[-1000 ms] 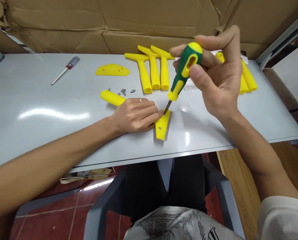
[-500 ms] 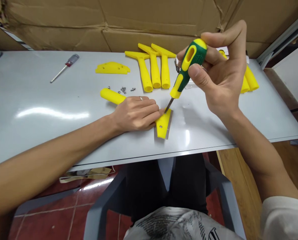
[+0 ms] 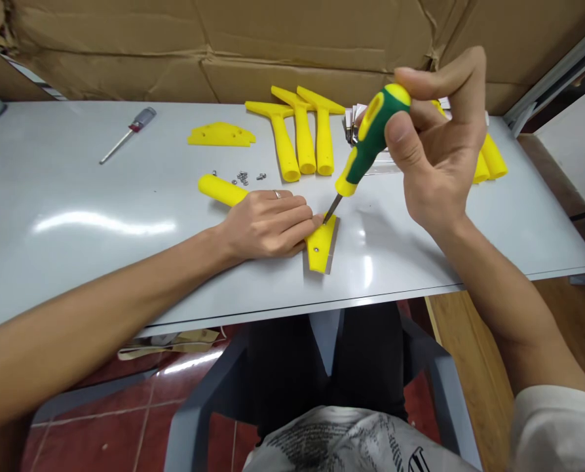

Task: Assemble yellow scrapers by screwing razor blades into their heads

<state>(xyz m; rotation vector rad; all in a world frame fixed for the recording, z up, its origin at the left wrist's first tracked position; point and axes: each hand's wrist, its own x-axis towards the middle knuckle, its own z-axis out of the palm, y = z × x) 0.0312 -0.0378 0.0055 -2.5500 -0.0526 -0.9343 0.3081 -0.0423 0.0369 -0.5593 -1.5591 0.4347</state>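
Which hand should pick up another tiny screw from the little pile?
Probably the left hand. It rests on the yellow scraper, close to the loose screws, and holds no tool. The right hand is gripping the green screwdriver, so it is busy.

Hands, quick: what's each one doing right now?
Left hand: flat, fingers together, pressing down on the scraper; not gripping it.
Right hand: closed on the screwdriver, its tip at the scraper's head.

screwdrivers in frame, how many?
2. A green-and-yellow screwdriver is gripped in the right hand, tip on the yellow scraper. A small screwdriver lies at the table's far left.
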